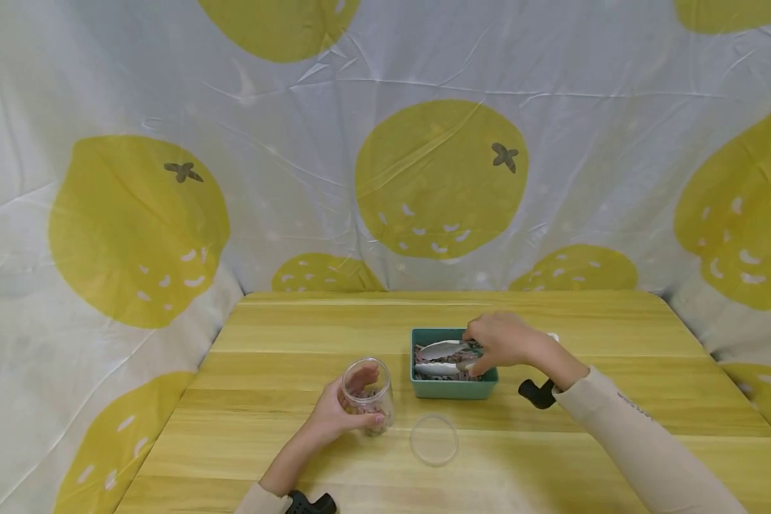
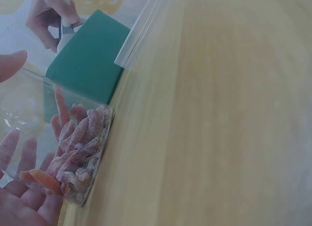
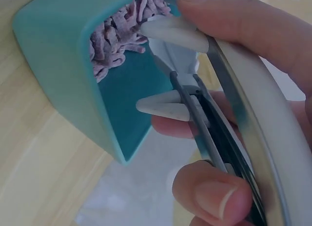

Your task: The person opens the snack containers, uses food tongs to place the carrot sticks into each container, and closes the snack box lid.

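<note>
My left hand (image 1: 335,412) grips an open clear jar (image 1: 385,408), fingers round one side and thumb across the front. Dusty pink and orange strips (image 2: 80,138) lie heaped at the jar's bottom. To its right stands a teal box (image 1: 456,390), part filled with purplish, chopped-looking strips (image 3: 117,38). Over the box, my right hand (image 1: 506,340) holds a pair of tongs (image 3: 273,119) with white and metal arms, thumb and fingers on opposite sides. The tongs' white tips are spread apart inside the box opening, with no strip between them in the right wrist view.
A clear round lid (image 1: 434,441) lies on the wooden table (image 1: 552,464) in front of the teal box, right of the jar. Behind the table hangs a cloth (image 1: 321,178) printed with yellow lemons. Black wrist mounts show at both wrists.
</note>
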Available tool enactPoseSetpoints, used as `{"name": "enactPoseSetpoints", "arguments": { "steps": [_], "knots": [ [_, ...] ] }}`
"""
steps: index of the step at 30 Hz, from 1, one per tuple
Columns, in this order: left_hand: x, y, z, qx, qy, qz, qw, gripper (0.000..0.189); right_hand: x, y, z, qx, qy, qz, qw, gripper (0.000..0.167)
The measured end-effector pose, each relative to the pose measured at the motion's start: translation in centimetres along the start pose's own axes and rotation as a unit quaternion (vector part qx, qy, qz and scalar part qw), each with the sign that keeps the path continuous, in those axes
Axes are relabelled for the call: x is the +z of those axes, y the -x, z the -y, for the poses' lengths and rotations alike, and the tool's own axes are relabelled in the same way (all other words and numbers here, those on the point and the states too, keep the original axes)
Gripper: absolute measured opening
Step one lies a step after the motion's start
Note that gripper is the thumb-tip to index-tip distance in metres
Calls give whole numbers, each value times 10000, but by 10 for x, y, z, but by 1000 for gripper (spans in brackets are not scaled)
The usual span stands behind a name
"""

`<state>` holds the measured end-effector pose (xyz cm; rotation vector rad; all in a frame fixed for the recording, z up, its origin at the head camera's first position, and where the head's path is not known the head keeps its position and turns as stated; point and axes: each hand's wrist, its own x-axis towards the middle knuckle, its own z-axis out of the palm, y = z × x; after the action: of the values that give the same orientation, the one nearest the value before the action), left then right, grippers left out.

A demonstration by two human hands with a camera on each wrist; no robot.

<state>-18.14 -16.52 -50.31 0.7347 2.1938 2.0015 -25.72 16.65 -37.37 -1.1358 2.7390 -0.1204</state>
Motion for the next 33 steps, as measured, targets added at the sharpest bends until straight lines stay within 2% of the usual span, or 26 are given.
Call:
{"name": "enactPoseSetpoints", "arguments": {
  "steps": [5, 14, 21, 33],
  "knots": [
    [0, 0, 1, 2, 7, 4, 10000, 75, 4, 3, -4, -157, -107, -115, 9998, 48],
    [-1, 0, 2, -28, 2, -29, 10000, 75, 11, 4, -16, -368, -708, -121, 9967, 47],
    [0, 0, 1, -55, -10, -42, 10000, 75, 11, 6, -21, -275, -999, -1, 9946, 48],
    [-1, 0, 1, -48, 28, -6, 10000, 76, 7, 11, -29, -437, -1365, -17, 9897, 49]
  ]
}}
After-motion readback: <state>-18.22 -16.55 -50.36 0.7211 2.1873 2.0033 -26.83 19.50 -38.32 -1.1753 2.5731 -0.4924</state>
